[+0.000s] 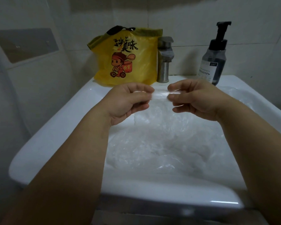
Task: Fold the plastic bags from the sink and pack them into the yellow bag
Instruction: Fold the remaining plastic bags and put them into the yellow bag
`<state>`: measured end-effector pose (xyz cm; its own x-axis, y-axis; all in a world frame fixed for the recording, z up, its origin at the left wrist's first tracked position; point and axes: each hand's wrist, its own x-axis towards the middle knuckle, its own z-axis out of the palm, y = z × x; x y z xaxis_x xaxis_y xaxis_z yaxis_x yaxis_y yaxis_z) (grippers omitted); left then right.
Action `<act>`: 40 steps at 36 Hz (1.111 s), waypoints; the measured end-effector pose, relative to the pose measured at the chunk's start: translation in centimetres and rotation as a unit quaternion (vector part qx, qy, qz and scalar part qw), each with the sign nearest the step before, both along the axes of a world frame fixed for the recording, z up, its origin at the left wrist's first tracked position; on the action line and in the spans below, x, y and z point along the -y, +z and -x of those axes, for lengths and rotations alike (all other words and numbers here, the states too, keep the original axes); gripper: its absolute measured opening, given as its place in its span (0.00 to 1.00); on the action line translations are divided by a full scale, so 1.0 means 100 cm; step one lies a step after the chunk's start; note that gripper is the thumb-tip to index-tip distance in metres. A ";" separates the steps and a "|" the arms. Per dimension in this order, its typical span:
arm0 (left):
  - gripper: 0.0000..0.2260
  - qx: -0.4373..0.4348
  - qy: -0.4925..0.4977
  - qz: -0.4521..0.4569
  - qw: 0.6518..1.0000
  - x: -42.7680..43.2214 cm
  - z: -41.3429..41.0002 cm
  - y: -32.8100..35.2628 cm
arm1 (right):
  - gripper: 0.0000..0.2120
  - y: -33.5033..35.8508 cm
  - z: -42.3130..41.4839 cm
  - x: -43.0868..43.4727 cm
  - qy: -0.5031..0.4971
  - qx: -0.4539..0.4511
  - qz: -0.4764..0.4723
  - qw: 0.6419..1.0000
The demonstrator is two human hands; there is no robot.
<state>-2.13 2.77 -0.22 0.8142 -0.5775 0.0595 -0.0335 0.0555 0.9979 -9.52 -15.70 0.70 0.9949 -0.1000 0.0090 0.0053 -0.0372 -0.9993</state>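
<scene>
While both hands, left hand [128,101] and right hand [196,101], pinch a clear bag [161,95] taut for folding, the yellow bag [128,59] waits at upper centre.

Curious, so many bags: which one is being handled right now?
The clear bag pinched between left hand and right hand; the other clear bags lie crumpled in the sink, the yellow bag stands behind.

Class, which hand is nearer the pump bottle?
Right. The right hand sits in front and left of the pump bottle; the left hand lies farther left, in front of the yellow bag.
</scene>
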 end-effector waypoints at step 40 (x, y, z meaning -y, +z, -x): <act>0.13 0.122 0.214 -0.036 0.968 0.013 -0.012 -0.012 | 0.04 -0.011 -0.006 -0.019 0.021 -0.031 0.055 0.998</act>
<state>-0.89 1.49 -1.39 0.9465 -0.2000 0.2531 -0.2743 -0.0856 0.9578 -8.88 -13.78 -0.39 0.9973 -0.0594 -0.0439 -0.0524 -0.1486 -0.9875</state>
